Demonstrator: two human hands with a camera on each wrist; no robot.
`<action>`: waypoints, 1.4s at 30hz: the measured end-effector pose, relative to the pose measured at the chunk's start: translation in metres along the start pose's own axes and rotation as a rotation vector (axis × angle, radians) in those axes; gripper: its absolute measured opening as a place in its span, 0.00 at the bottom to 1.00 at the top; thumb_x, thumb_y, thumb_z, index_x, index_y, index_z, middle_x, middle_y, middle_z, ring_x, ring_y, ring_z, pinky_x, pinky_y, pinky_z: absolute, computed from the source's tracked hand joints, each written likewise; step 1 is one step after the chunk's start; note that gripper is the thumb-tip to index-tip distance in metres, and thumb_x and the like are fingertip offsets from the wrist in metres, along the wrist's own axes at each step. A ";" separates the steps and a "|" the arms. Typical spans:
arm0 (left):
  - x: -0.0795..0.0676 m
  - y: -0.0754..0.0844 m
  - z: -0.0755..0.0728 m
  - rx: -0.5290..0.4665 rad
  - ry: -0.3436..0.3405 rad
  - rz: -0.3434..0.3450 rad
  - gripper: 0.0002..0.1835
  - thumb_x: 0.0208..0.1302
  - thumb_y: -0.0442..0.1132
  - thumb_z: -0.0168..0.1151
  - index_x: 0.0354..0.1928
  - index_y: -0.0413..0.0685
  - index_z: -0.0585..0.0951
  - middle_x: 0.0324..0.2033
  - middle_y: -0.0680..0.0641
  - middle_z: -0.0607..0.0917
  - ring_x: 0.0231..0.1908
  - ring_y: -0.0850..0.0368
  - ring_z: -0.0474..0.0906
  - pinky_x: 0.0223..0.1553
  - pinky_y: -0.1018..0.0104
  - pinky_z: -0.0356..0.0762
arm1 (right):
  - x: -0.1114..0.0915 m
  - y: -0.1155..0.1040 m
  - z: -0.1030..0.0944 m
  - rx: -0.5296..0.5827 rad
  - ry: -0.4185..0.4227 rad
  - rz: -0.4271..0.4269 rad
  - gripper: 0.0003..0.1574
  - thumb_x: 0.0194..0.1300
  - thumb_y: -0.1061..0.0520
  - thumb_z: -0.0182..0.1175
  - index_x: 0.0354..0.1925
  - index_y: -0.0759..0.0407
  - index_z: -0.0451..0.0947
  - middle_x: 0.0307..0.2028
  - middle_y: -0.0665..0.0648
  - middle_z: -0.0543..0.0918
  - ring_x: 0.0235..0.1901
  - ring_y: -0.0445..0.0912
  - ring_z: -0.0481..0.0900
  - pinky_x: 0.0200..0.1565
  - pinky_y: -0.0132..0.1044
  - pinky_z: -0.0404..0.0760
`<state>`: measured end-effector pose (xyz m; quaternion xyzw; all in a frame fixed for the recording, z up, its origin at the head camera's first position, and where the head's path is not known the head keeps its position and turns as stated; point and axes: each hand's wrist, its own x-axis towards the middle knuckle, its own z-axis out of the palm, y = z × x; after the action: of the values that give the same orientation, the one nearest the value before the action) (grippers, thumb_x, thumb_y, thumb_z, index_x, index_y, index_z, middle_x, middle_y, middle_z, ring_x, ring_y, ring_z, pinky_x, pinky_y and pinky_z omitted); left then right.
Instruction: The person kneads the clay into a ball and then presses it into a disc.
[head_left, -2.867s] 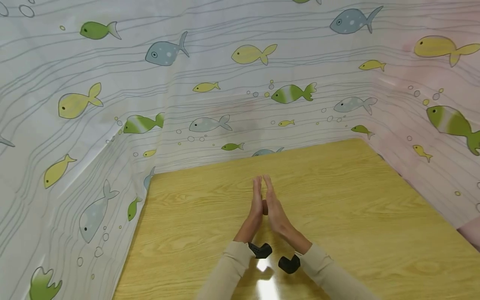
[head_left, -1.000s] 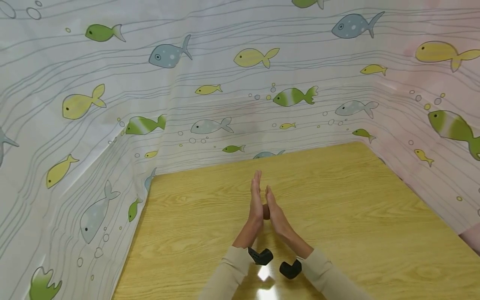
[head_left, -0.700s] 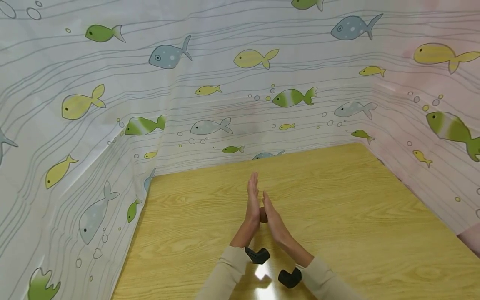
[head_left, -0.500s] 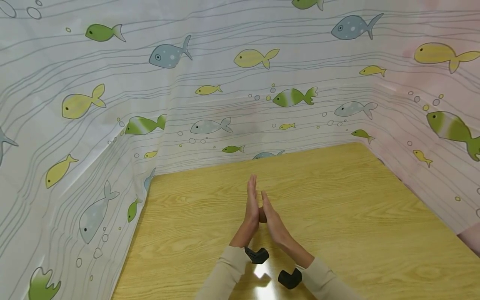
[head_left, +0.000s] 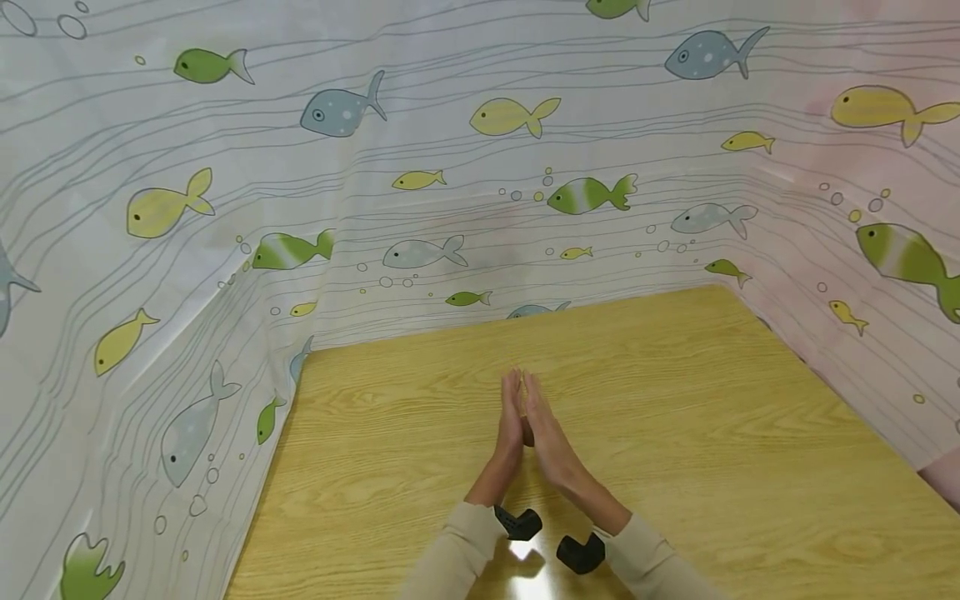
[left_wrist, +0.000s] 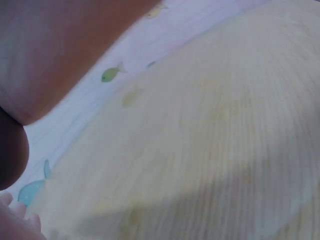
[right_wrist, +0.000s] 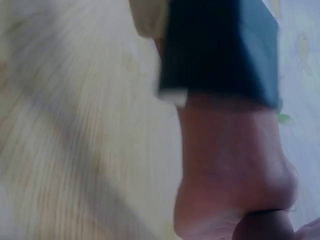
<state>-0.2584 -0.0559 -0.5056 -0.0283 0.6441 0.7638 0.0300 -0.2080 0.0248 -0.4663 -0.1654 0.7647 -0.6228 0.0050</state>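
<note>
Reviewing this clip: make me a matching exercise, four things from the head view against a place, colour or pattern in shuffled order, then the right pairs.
Things:
1. brown lump
2. table
3. sleeves
4. wall covering

Descriptions:
A. pale, patterned with fish
B. between the left hand and the right hand
C. plain beige, around the forearms
D. yellowish, with a wood grain

Pairs: 1-B, 2-D, 3-C, 4-A
</note>
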 end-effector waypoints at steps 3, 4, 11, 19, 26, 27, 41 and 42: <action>-0.004 -0.002 0.003 0.022 -0.017 -0.003 0.31 0.67 0.64 0.22 0.69 0.63 0.48 0.71 0.54 0.49 0.72 0.53 0.41 0.70 0.49 0.37 | 0.001 -0.009 -0.005 -0.027 -0.001 -0.016 0.30 0.73 0.47 0.22 0.70 0.43 0.33 0.71 0.49 0.34 0.72 0.50 0.32 0.68 0.58 0.36; -0.005 -0.003 0.004 0.030 -0.024 0.000 0.31 0.67 0.64 0.22 0.69 0.65 0.49 0.70 0.55 0.49 0.72 0.54 0.41 0.70 0.49 0.37 | 0.001 -0.013 -0.007 -0.030 -0.003 -0.017 0.29 0.73 0.48 0.22 0.70 0.44 0.33 0.71 0.50 0.33 0.72 0.50 0.32 0.68 0.58 0.36; -0.012 -0.004 0.013 0.073 -0.077 -0.001 0.29 0.68 0.62 0.18 0.69 0.67 0.49 0.70 0.60 0.50 0.71 0.57 0.42 0.70 0.49 0.39 | 0.006 -0.028 -0.018 -0.014 -0.005 -0.032 0.30 0.73 0.54 0.23 0.70 0.49 0.32 0.71 0.52 0.32 0.72 0.51 0.30 0.68 0.57 0.34; -0.022 -0.004 0.022 0.182 -0.096 0.006 0.28 0.67 0.62 0.15 0.66 0.71 0.53 0.66 0.59 0.58 0.62 0.59 0.58 0.60 0.60 0.56 | 0.020 0.003 -0.023 -0.065 0.067 -0.054 0.32 0.71 0.39 0.23 0.70 0.41 0.34 0.71 0.49 0.34 0.72 0.48 0.32 0.68 0.59 0.37; -0.025 -0.006 0.025 0.144 -0.133 0.027 0.27 0.68 0.62 0.16 0.66 0.73 0.52 0.67 0.60 0.56 0.66 0.59 0.53 0.65 0.55 0.51 | 0.027 0.019 -0.028 -0.067 0.072 -0.042 0.32 0.71 0.38 0.22 0.69 0.39 0.34 0.71 0.49 0.35 0.72 0.48 0.33 0.68 0.58 0.37; -0.025 -0.005 0.026 0.128 -0.148 0.032 0.27 0.68 0.62 0.17 0.66 0.73 0.51 0.68 0.61 0.53 0.68 0.59 0.49 0.67 0.53 0.46 | 0.027 0.022 -0.029 -0.059 0.072 -0.033 0.31 0.71 0.39 0.22 0.69 0.38 0.34 0.71 0.48 0.35 0.72 0.48 0.33 0.68 0.58 0.38; -0.025 0.013 0.028 0.120 -0.207 0.094 0.27 0.68 0.60 0.14 0.68 0.72 0.45 0.70 0.63 0.45 0.72 0.60 0.36 0.70 0.49 0.35 | 0.018 0.006 -0.036 0.021 0.022 0.113 0.31 0.73 0.46 0.23 0.70 0.49 0.33 0.72 0.53 0.38 0.72 0.50 0.36 0.69 0.55 0.40; -0.025 0.014 0.028 0.118 -0.203 0.105 0.27 0.69 0.60 0.15 0.68 0.72 0.46 0.70 0.62 0.45 0.72 0.59 0.36 0.70 0.49 0.34 | 0.016 0.005 -0.036 0.018 0.015 0.123 0.31 0.73 0.46 0.22 0.70 0.49 0.33 0.72 0.53 0.38 0.72 0.50 0.36 0.69 0.55 0.41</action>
<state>-0.2346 -0.0309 -0.4849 0.0848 0.6823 0.7239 0.0566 -0.2322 0.0553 -0.4597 -0.1134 0.7679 -0.6293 0.0387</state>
